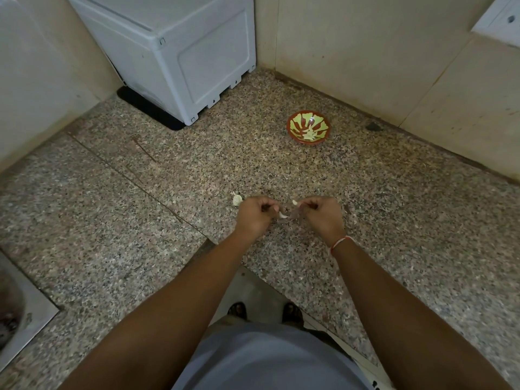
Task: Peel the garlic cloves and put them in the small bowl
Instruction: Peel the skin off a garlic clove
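Hands meet over the speckled stone counter (365, 220), both held out in front of the person. The left hand (253, 215) is curled, its fingers pinching a pale garlic clove (282, 215) that pokes out from its fingertips toward the other hand. The right hand (323, 213) is curled as well and pinches a small white scrap (295, 202), either garlic skin or a piece of clove; which one is too small to tell. A red and white thread (339, 243) circles the right wrist.

Taking the small bowl (308, 130) as the landmark: it is red with a yellow-green pattern and sits on the counter, near the corner where the two walls meet. Pale peeled garlic (309, 134) lies inside it. The hands and the clove they hold are well apart from the bowl, on its near side, toward the person and a little to its left. A loose piece of garlic (237, 199) lies on the counter just beside the left hand, on that hand's far left, farther from the bowl than the hands are. A white appliance (180, 57) stands well to the left of the bowl, against the back wall. A dark spot (372, 126) marks the counter to the right of the bowl, near the wall.
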